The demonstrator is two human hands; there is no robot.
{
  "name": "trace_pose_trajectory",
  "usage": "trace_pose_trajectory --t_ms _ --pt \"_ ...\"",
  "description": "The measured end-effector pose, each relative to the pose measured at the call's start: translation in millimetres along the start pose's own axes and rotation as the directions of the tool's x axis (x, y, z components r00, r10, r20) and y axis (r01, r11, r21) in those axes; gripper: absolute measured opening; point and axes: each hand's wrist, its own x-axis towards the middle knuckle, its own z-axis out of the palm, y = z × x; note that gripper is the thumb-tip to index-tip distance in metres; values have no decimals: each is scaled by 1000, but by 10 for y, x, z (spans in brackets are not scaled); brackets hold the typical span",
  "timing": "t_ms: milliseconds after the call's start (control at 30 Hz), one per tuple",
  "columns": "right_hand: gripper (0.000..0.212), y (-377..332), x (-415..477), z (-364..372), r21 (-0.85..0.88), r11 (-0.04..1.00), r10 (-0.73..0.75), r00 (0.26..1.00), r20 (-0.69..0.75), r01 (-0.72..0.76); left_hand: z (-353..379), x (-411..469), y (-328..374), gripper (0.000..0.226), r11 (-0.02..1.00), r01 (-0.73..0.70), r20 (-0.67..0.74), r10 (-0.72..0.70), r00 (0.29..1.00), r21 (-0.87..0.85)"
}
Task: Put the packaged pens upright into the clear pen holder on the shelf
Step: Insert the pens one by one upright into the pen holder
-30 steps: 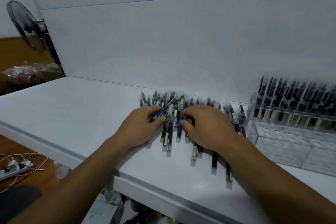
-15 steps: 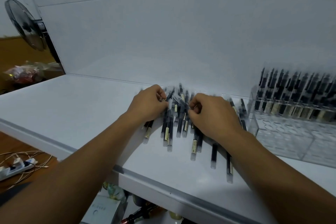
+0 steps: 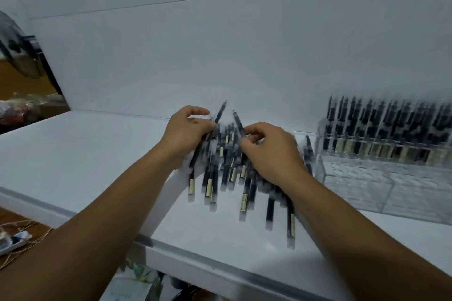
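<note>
White shelf [image 3: 80, 154] vs. white back panel, w/ the loose pile of packaged pens [image 3: 227, 173] lying flat mid-shelf, tips toward the wall, label ends toward the front edge. A sec before, both hands lay spread over that pile, palms down, raking through it; half a sec before, the fingers had curled in at the pile's far end. By this moment each hand had one pen singled out. The left hand [image 3: 188, 134] pinched a pen [image 3: 221, 111] that was tilted up-right, its tip clear of the heap. The right hand [image 3: 271, 154], fingers curled, pinched a second pen [image 3: 237, 121] that was tilted up-left, so the 2 tips nearly met above the pile. Neither pen was upright yet, and both were over the pile, not over the holder.

Meaning for the task, as I read it: sorting was over and the pick was done, so carry and insert came next. The clear pen holder [image 3: 391, 193] stood just right of the pile, near the right forearm. Its back rows already stood full of upright pens [image 3: 381, 127], and the front rows of round holes looked empty, though blur hid detail. Lots of pens were left on the shelf, so approx. early-to-mid job.

Farther out: a black fan [image 3: 19, 56] at far left and a power strip w/ tangled cords [image 3: 12, 242] on the floor below the shelf edge.
</note>
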Motion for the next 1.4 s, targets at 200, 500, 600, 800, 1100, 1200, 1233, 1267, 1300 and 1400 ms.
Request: trace_pose_trajectory --t_ms 200,500,600,800,1100,1200,1233,1267,1300,1400 --pt "10 -160 -18 -139 222 975 -3 998 -66 18 82 -95 269 29 979 -41 46 52 998 -201" --pt "11 84 -2 -1305 191 978 -51 985 -166 83 726 -214 805 26 897 -15 218 124 968 -441" --pt "9 332 -69 -1765 140 989 -18 973 -232 52 1080 -273 944 24 871 31 313 143 939 -490" --pt "6 720 -190 -2452 61 998 25 929 -369 -3 1852 -424 1201 22 824 165 483 144 864 -542" --pt "12 1116 -96 -2723 -61 995 44 898 -438 -79 2366 -575 1085 33 807 298 626 110 772 -510" --pt "13 1249 -103 -2691 -136 983 50 895 -444 -122 2366 -589 1056 30 831 268 630 122 767 -487" --pt "13 1277 -102 -2681 -168 976 49 899 -434 -135 2368 -596 1051 30 851 243 635 130 762 -466" --pt "12 1294 -103 -2674 -197 970 46 903 -426 -142 2367 -607 1051 29 865 221 638 138 758 -451" --pt "13 1305 -102 -2670 -219 965 39 905 -424 -145 2366 -615 1053 28 871 207 639 147 755 -445" --pt "13 1307 -100 -2664 -262 954 17 903 -429 -143 2359 -635 1062 28 877 193 639 155 753 -441"
